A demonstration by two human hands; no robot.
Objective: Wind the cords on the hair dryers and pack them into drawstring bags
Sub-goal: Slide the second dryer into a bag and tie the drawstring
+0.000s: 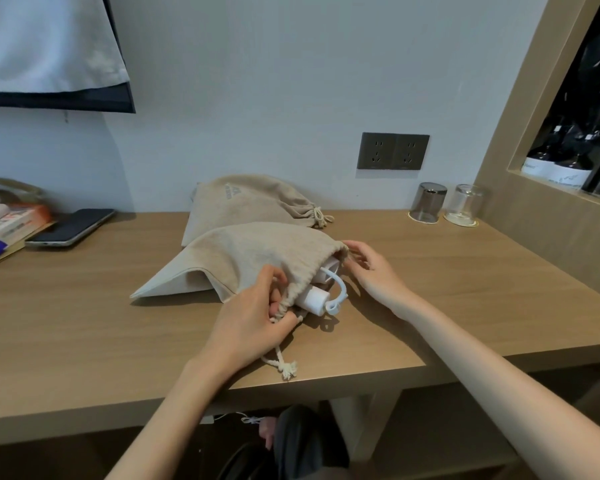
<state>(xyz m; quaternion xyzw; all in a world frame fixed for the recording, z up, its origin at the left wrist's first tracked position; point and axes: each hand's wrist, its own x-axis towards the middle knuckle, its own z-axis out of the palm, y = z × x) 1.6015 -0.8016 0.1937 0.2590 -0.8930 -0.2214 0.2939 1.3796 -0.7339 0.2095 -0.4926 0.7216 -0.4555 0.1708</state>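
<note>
Grip first: the left hand (253,320) has its fingers curled tight round the drawstring (283,308) at the near side of the mouth of the bag (243,261), with the knotted end of the string trailing toward the tabletop (447,306) edge. The right hand (374,275) reaches the far side of the mouth, fingertips at the gathered rim; whether its grip has closed on anything cannot be told. The bag lies on its side, and the white hair dryer (314,299) pokes out, its cord (342,292) looped over. Behind lies a second bag (246,202), drawn shut. Farther off are a phone (70,228) and two upturned glasses (428,202).
</note>
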